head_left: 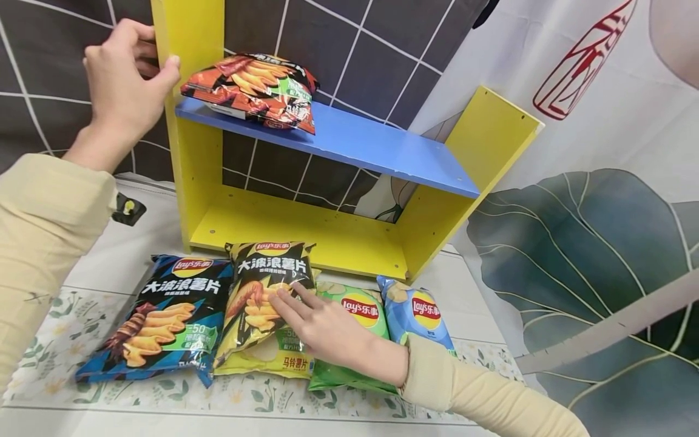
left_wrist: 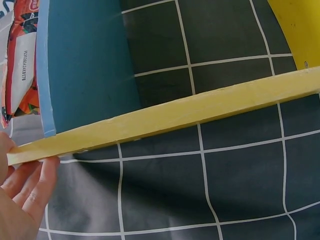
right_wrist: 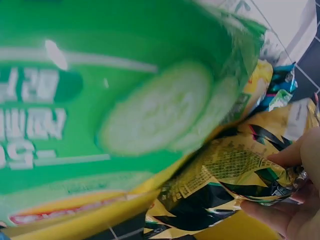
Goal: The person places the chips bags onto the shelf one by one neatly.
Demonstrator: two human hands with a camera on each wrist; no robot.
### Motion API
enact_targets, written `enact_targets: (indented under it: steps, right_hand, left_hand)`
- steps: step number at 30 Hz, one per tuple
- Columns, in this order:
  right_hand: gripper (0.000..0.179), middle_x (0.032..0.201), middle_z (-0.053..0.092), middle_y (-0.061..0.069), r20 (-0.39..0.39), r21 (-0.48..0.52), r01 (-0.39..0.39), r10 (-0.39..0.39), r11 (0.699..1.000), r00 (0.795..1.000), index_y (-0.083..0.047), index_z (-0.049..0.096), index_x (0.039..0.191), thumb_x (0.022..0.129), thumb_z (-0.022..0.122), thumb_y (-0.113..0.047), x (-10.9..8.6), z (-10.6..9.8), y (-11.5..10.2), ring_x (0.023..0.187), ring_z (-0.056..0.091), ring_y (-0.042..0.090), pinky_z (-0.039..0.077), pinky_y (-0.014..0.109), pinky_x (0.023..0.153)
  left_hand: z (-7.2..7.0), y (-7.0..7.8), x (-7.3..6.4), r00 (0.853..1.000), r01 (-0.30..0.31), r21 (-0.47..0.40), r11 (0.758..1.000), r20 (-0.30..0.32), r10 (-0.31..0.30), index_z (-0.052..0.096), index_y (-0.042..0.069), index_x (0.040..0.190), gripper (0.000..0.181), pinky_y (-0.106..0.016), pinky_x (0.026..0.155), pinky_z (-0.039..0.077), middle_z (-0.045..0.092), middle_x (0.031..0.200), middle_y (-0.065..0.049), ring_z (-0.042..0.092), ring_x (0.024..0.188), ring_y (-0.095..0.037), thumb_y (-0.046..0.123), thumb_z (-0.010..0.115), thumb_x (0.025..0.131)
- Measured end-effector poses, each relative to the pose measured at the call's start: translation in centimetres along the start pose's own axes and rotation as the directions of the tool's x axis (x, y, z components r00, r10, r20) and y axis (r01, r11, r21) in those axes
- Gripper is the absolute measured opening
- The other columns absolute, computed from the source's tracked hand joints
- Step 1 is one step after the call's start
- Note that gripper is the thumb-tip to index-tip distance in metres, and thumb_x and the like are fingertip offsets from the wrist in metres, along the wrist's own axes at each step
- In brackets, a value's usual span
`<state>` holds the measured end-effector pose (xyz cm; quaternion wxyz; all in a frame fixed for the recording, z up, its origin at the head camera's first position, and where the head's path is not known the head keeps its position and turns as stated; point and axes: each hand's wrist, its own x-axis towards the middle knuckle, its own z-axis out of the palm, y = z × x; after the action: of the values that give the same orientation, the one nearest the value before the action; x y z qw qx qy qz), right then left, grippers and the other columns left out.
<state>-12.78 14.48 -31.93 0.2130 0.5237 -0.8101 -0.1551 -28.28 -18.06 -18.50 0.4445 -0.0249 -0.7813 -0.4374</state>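
My left hand (head_left: 122, 91) grips the edge of the yellow side panel (head_left: 182, 139) of a small shelf unit, thumb in front and fingers behind. In the left wrist view those fingers (left_wrist: 40, 190) curl under the panel's edge. My right hand (head_left: 322, 321) holds a black-and-yellow chip bag (head_left: 248, 303) by its side, its fingers across the printed front. In the right wrist view the thumb and fingers pinch the crinkled edge of this bag (right_wrist: 215, 170). The bag's upper end overlaps the yellow bottom board (head_left: 306, 233). Under its lower end shows a yellow chip bag (head_left: 267, 364).
A red chip bag (head_left: 256, 88) lies at the left of the blue shelf board (head_left: 377, 142). On the flowered tabletop a black-and-blue chip bag (head_left: 164, 321) lies left, a green one (head_left: 338, 376) and a light blue one (head_left: 401, 315) right. Dark tiled cloth (head_left: 338, 36) hangs behind.
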Motion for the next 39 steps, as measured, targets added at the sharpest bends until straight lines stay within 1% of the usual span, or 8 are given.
enact_targets:
  steps: [3, 6, 14, 21, 28, 31, 35, 39]
  right_hand:
    - [0.06, 0.13, 0.062, 0.011, -0.043, -0.013, -0.003, 0.002, 1.0, 0.999, -0.004, 0.054, 0.134, 0.076, 0.069, -0.008, 0.0, -0.2, 0.2, 0.114, 0.063, 0.029, 0.04, 0.007, 0.042]
    - [0.058, 0.127, 0.064, 0.01, -0.092, -0.018, -0.013, 0.011, 1.0, 0.996, -0.005, 0.056, 0.131, 0.075, 0.069, -0.006, 0.0, -0.5, 0.6, 0.111, 0.065, 0.027, 0.026, 0.006, 0.036]
    - [0.049, 0.121, 0.069, 0.005, -0.211, -0.036, -0.024, 0.016, 0.999, 0.977, -0.009, 0.065, 0.122, 0.073, 0.068, -0.005, -0.3, -1.2, 1.7, 0.106, 0.067, 0.025, 0.04, 0.008, 0.041]
    - [0.046, 0.118, 0.07, 0.003, -0.263, 0.019, -0.055, 0.058, 0.998, 0.963, -0.01, 0.067, 0.119, 0.074, 0.066, -0.001, -0.7, -2.3, 2.0, 0.101, 0.069, 0.024, 0.02, 0.007, 0.036]
    - [0.047, 0.115, 0.071, 0.006, -0.317, 0.027, -0.058, 0.063, 0.998, 0.946, -0.006, 0.067, 0.117, 0.071, 0.067, 0.0, -1.1, -3.8, 2.3, 0.101, 0.069, 0.026, 0.028, 0.007, 0.038]
    - [0.044, 0.114, 0.071, 0.008, -0.369, 0.025, -0.032, 0.039, 0.999, 0.929, -0.004, 0.066, 0.116, 0.072, 0.062, 0.002, -1.1, -4.6, 2.5, 0.1, 0.069, 0.028, 0.035, 0.008, 0.04]
    - [0.041, 0.112, 0.072, 0.01, -0.447, 0.003, -0.009, 0.009, 1.0, 0.894, -0.002, 0.066, 0.114, 0.079, 0.046, 0.003, -1.2, -5.7, 2.8, 0.099, 0.07, 0.028, 0.027, 0.008, 0.038]
    - [0.041, 0.108, 0.074, 0.007, -0.555, -0.08, -0.011, -0.035, 0.997, 0.831, -0.003, 0.068, 0.111, 0.079, 0.043, 0.004, -1.0, -6.9, 3.3, 0.097, 0.071, 0.025, 0.017, 0.011, 0.036]
  left_hand:
    - [0.0, 0.0, 0.0, 1.0, 0.006, -0.005, 1.0, -0.003, -0.006, 0.062, 0.017, 0.12, 0.035, 0.001, 0.072, 0.043, 0.07, 0.117, -0.007, 0.043, 0.065, 0.025, 0.033, 0.059, 0.089]
    - [0.0, 0.0, 0.0, 1.0, 0.006, -0.009, 1.0, -0.003, -0.006, 0.062, 0.017, 0.119, 0.035, 0.001, 0.072, 0.043, 0.07, 0.116, -0.006, 0.043, 0.065, 0.025, 0.034, 0.059, 0.088]
    - [-0.2, -0.1, -0.2, 1.0, 0.003, -0.017, 1.0, -0.007, -0.003, 0.063, 0.019, 0.118, 0.035, 0.0, 0.075, 0.045, 0.071, 0.115, -0.003, 0.045, 0.066, 0.024, 0.035, 0.06, 0.088]
    - [-0.2, -0.2, -0.1, 1.0, 0.009, -0.017, 1.0, -0.006, -0.009, 0.063, 0.018, 0.119, 0.035, 0.0, 0.075, 0.046, 0.071, 0.116, -0.003, 0.045, 0.066, 0.024, 0.033, 0.06, 0.088]
    - [0.0, -0.1, 0.1, 1.0, -0.009, -0.029, 1.0, -0.012, 0.008, 0.063, 0.018, 0.117, 0.034, 0.0, 0.073, 0.045, 0.072, 0.114, -0.003, 0.045, 0.065, 0.025, 0.033, 0.061, 0.087]
    - [0.0, 0.0, 0.1, 1.0, -0.006, -0.033, 0.999, -0.01, 0.005, 0.063, 0.018, 0.117, 0.034, 0.0, 0.074, 0.046, 0.072, 0.114, -0.002, 0.046, 0.066, 0.025, 0.033, 0.061, 0.087]
    - [-0.1, -0.1, 0.0, 1.0, -0.009, -0.037, 0.999, -0.009, 0.009, 0.064, 0.019, 0.117, 0.034, 0.0, 0.074, 0.046, 0.072, 0.113, -0.001, 0.046, 0.066, 0.025, 0.034, 0.061, 0.086]
    - [-0.2, -0.1, 0.0, 1.0, -0.022, -0.038, 0.999, -0.013, 0.022, 0.064, 0.018, 0.117, 0.034, 0.0, 0.075, 0.046, 0.072, 0.113, -0.002, 0.046, 0.066, 0.025, 0.034, 0.061, 0.086]
